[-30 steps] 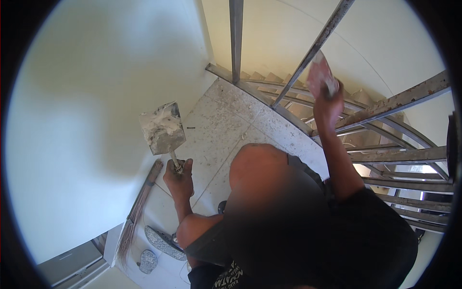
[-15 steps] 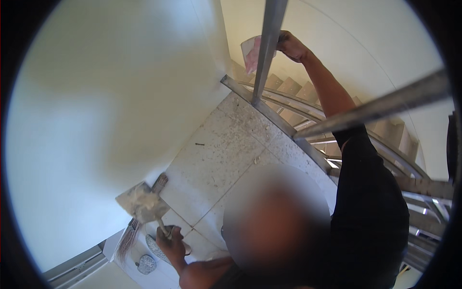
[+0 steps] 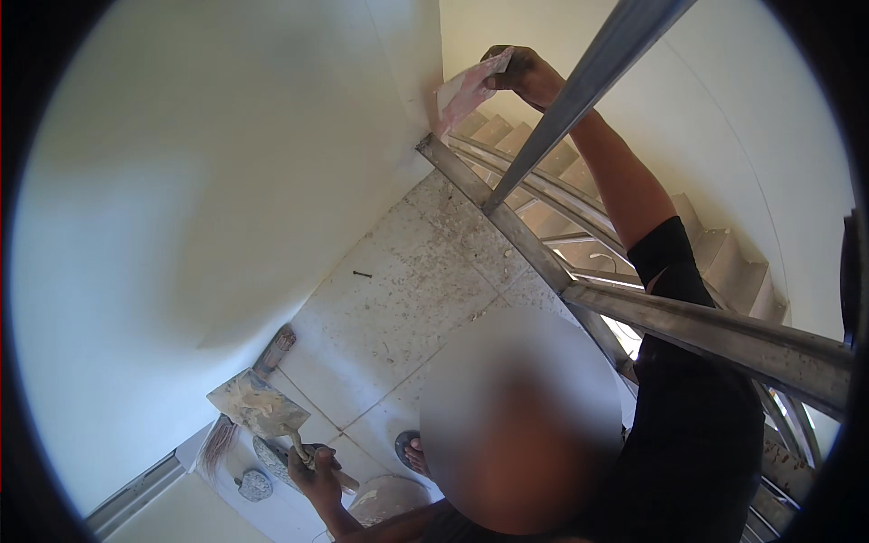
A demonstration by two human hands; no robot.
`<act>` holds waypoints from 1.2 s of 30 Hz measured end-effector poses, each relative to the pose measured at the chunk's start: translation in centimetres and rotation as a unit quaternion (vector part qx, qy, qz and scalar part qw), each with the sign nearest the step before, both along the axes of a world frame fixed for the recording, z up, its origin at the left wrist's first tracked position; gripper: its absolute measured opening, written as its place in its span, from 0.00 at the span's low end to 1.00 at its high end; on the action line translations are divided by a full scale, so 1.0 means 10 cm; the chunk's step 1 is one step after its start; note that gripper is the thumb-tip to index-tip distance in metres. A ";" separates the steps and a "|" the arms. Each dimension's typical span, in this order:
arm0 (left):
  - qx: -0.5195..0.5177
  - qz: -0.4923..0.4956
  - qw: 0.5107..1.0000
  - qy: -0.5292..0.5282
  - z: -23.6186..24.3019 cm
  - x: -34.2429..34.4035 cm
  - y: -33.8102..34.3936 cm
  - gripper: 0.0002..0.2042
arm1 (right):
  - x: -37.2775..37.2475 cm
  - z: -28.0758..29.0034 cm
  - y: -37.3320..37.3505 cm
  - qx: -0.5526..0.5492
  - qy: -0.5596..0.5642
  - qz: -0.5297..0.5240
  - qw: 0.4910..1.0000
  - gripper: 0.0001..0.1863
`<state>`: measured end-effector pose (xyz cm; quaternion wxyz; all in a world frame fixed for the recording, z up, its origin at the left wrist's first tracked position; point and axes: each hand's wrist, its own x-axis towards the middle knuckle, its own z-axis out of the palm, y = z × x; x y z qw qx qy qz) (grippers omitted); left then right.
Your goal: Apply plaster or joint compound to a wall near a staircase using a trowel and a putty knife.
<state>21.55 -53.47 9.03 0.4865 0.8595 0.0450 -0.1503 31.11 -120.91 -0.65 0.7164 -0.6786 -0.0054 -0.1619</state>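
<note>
Our left hand [image 3: 319,472] grips the handle of a plaster-smeared flat steel hawk [image 3: 256,406]. Our right hand [image 3: 523,72] pinches a pale pink scraper blade [image 3: 464,92] against the white wall's corner [image 3: 412,81].

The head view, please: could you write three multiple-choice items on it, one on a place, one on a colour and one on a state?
1. Where is the pinkish sheet?
A. Flat on the floor tiles
B. Pressed to the wall at its corner, above the stairs
C. Hung over the railing

2. What colour is the sleeve on the raised arm?
A. Black
B. White
C. Yellow

3. What is the left hand doing?
A. Lying open and empty
B. Resting flat on the wall
C. Gripping the handle of the trowel

Answers:
1 B, the right hand holds the sheet against the wall corner.
2 A, the sleeve is plainly black.
3 C, the fingers wrap the handle and the smeared blade is lifted.
</note>
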 end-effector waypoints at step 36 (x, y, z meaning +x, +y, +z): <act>-0.021 0.011 0.999 0.047 -0.03 -0.01 -0.07 0.15 | -0.68 -0.13 0.89 -0.162 0.083 -0.267 0.946 0.09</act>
